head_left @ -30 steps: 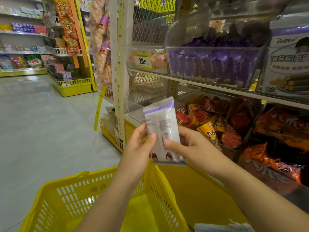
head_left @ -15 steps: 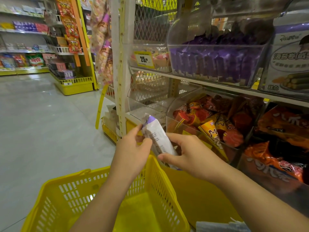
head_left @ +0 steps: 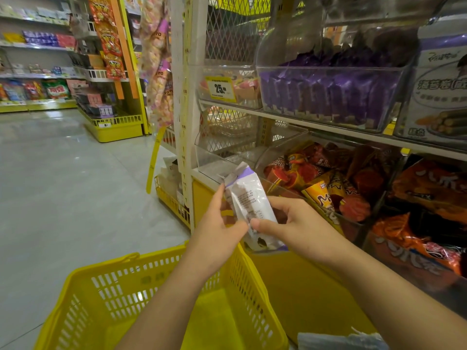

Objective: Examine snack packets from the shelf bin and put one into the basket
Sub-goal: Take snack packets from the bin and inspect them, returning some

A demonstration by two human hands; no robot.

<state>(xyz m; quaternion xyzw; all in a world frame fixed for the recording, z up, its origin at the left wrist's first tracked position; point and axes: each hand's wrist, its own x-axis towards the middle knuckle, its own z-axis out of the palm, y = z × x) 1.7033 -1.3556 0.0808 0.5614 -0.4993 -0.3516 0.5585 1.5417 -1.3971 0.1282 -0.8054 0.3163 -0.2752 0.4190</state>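
A white snack packet (head_left: 249,198) with a purple top band is held upright between both hands, its printed back facing me. My left hand (head_left: 217,231) pinches its left edge with thumb and fingers. My right hand (head_left: 295,226) grips its right side, thumb on the front. The packet hangs above the far right corner of the yellow basket (head_left: 106,296), which sits low in front of me. Behind the packet is a clear shelf bin (head_left: 333,97) full of purple packets on the upper shelf.
A clear bin of red and orange packets (head_left: 326,183) sits on the lower shelf right of my hands. Orange bags (head_left: 427,223) fill the bin further right. A yellow price tag (head_left: 219,89) hangs on the upper shelf. Grey aisle floor (head_left: 63,185) stretches left.
The packet came down from face height to just above the basket corner and turned from flat-on to tilted. Both hands kept hold of it and dropped with it.
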